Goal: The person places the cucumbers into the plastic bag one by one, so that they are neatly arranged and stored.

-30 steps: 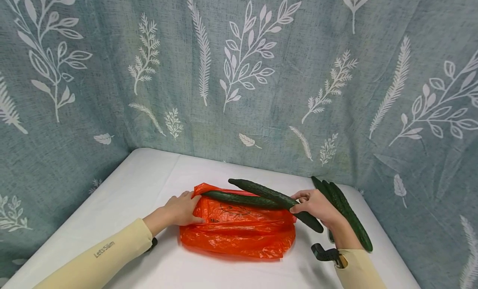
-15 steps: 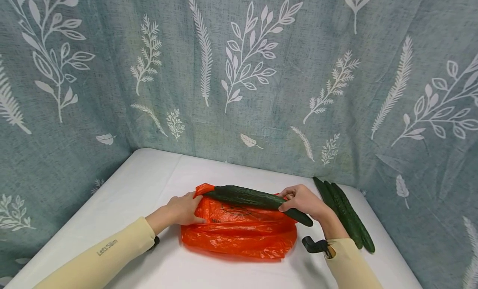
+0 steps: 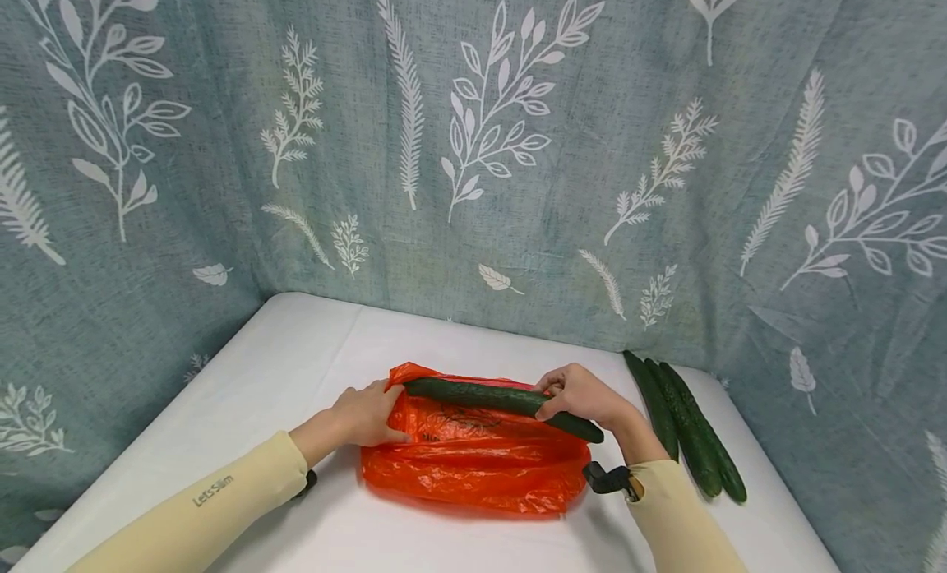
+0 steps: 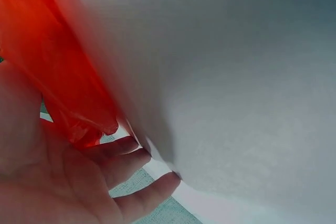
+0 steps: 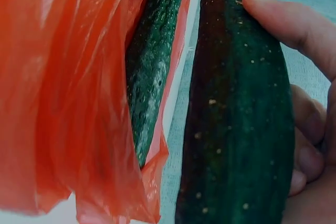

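Note:
A red plastic bag (image 3: 473,478) lies on the white table with its mouth along the far side. My left hand (image 3: 362,415) rests against the bag's left end, thumb on its front and fingers spread; in the left wrist view the fingertips (image 4: 170,179) reach down to the table. Pinched near its right end by my right hand (image 3: 588,399), a long dark green cucumber (image 3: 481,394) lies across the bag's mouth, its left end by my left index finger. Another cucumber (image 5: 155,72) shows inside the bag in the right wrist view, hidden by the held one in the head view.
Three more cucumbers (image 3: 688,429) lie side by side at the table's right edge, just beyond my right forearm. A patterned blue-green curtain (image 3: 444,145) stands behind and along both sides of the white table (image 3: 311,335).
My right hand has moved left and lowered the cucumber from a slant above the bag to lie along its mouth. The left hand has stayed in place.

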### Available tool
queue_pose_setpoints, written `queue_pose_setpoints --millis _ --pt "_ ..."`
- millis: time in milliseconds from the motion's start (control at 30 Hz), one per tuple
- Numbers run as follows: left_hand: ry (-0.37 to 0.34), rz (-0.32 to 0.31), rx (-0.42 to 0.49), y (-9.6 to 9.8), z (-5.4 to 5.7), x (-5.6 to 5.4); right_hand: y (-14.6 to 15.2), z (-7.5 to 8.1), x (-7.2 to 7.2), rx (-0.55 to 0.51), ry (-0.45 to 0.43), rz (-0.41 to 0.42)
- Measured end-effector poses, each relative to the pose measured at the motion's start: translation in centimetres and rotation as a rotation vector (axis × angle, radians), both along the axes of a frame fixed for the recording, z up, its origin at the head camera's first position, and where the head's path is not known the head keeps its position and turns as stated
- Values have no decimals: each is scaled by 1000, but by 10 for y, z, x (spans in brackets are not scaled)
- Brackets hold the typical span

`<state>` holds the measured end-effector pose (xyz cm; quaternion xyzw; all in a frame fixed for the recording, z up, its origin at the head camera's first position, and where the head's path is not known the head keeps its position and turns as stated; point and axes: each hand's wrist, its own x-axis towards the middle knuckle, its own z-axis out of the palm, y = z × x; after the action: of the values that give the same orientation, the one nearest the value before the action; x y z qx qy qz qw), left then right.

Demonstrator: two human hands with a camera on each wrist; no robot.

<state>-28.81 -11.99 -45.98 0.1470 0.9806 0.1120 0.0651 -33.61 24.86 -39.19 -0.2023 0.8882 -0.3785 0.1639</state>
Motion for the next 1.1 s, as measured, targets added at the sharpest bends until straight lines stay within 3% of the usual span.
queue_pose_setpoints --millis 200,500,733,1100 --pt "7 7 20 0 -2 -1 -11 1 0 -3 13 23" --pt "8 3 26 0 -3 -2 -16 -11 -7 -16 -15 13" --pt "5 1 40 0 -2 0 -20 -17 -13 36 22 -5" --pt "10 -15 68 -1 -1 2 -25 -28 -19 100 29 34"
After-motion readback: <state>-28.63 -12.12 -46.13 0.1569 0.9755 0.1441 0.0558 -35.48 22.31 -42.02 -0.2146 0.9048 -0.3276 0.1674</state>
